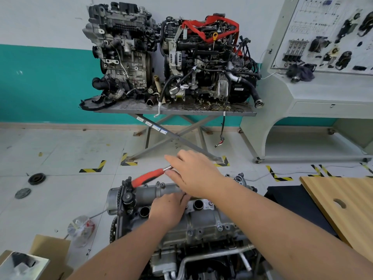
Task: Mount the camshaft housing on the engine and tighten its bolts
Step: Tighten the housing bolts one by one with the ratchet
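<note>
1. Camshaft housing (201,221): already seated on top of the engine (201,257) directly below me, with the chain end toward my left. Mounting looks done, as far as I can judge.
2. My right hand (193,174): reaches across the far edge of the housing, fingers mostly straight, resting over the chrome shank of the ratchet (150,177). The grip is loose and wide rather than wrapped; the ratchet's head is hidden beneath my palm.
3. Ratchet handle: red, angled up and to the left over the far-left corner of the housing.
4. My left hand (168,209): lies on the middle of the housing, fingers curled down near the far edge, just beneath my right hand. Whether this grip pinches a bolt or socket I cannot tell.
5. Bolts (220,227): several heads sit in the near flange of the housing, others at the far-left corner. How tight any is cannot be read.
6. Progress, by judgement: tightening is in hand at the far edge; the remaining bolts around the flange probably await their turn.
</note>
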Available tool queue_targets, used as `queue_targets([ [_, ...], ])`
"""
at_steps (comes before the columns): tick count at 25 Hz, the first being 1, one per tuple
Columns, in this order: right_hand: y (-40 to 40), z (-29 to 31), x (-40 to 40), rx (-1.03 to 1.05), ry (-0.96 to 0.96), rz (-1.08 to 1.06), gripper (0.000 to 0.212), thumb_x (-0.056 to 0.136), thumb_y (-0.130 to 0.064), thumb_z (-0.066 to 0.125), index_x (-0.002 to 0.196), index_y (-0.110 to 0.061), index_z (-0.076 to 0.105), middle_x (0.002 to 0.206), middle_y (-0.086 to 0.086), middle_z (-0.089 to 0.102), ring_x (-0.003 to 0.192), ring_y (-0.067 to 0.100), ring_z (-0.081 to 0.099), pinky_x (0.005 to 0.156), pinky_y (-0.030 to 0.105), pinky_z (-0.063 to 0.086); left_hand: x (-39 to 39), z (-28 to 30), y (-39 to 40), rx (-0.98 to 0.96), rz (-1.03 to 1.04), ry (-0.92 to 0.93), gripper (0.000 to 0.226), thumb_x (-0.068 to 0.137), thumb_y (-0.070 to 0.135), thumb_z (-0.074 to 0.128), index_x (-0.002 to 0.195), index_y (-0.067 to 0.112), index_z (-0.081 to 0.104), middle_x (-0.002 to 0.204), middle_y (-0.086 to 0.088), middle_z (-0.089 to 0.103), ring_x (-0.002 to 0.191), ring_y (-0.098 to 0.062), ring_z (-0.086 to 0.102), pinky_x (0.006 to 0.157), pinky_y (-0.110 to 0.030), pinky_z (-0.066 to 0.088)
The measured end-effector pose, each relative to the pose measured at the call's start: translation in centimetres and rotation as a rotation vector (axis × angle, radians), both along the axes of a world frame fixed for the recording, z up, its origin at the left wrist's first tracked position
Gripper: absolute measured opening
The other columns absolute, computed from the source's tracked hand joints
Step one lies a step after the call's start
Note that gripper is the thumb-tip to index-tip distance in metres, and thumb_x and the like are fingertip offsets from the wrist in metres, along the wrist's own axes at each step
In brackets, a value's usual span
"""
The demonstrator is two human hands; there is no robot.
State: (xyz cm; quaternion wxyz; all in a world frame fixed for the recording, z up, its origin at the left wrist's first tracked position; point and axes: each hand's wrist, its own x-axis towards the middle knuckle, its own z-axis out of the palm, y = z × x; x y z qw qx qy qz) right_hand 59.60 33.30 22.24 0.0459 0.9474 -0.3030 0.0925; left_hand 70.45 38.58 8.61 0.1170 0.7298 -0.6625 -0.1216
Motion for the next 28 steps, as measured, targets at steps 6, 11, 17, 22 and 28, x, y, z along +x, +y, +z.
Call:
queue_targets([
  [6,-0.8,2.3,0.8,1.153,-0.54,-0.519,0.012,0.098,-0.014,0.047,0.093,-0.005,0.052,0.067,0.009,0.071,0.065,0.025,0.068,0.065,0.032,0.05,-0.1,0.0,0.1,-0.01,0.013,0.057,0.045,0.1,0.06,0.029,0.069,0.031,0.041,0.088,0.002,0.069,0.087,-0.024,0.065,0.066,-0.034,0.035],
  [11,0.8,-0.6,0.6,1.785,-1.671,-0.513,0.013,0.1,-0.01,0.052,0.087,-0.009,0.053,0.07,0.004,0.064,0.079,0.022,0.07,0.06,0.023,0.05,0.1,0.0,-0.1,0.01,-0.003,0.071,0.049,0.099,0.061,0.023,0.066,0.029,0.039,0.072,0.005,0.058,0.077,-0.023,0.06,0.063,-0.035,0.033],
  [17,1.8,-4.5,0.1,0.689,-1.169,-0.252,0.023,0.103,-0.028,0.052,0.115,-0.039,0.068,0.126,-0.011,0.062,0.116,0.003,0.057,0.093,0.018,0.047,0.1,0.0,0.1,0.003,0.022,0.075,0.045,0.102,0.052,0.03,0.066,0.025,0.041,0.074,0.0,0.062,0.077,-0.028,0.06,0.064,-0.035,0.034],
  [22,0.0,-4.9,-0.8,-0.205,-0.603,0.022,0.04,0.069,0.01,0.063,0.104,-0.004,0.073,0.107,0.013,0.069,0.095,0.037,0.063,0.073,0.046,0.055,0.0,0.3,0.2,-0.032,-0.009,0.101,0.041,0.103,0.051,0.031,0.071,0.028,0.046,0.067,0.009,0.052,0.065,-0.013,0.051,0.058,-0.03,0.037],
  [28,0.7,-2.1,-0.8,-0.037,-0.194,0.027,0.055,0.099,-0.043,0.031,0.142,-0.015,0.05,0.114,0.006,0.056,0.099,0.027,0.051,0.086,0.042,0.042,-0.3,0.6,0.1,0.022,0.02,0.003,0.024,0.103,0.028,0.033,0.09,0.024,0.053,0.089,-0.002,0.068,0.085,-0.029,0.066,0.07,-0.035,0.047],
])
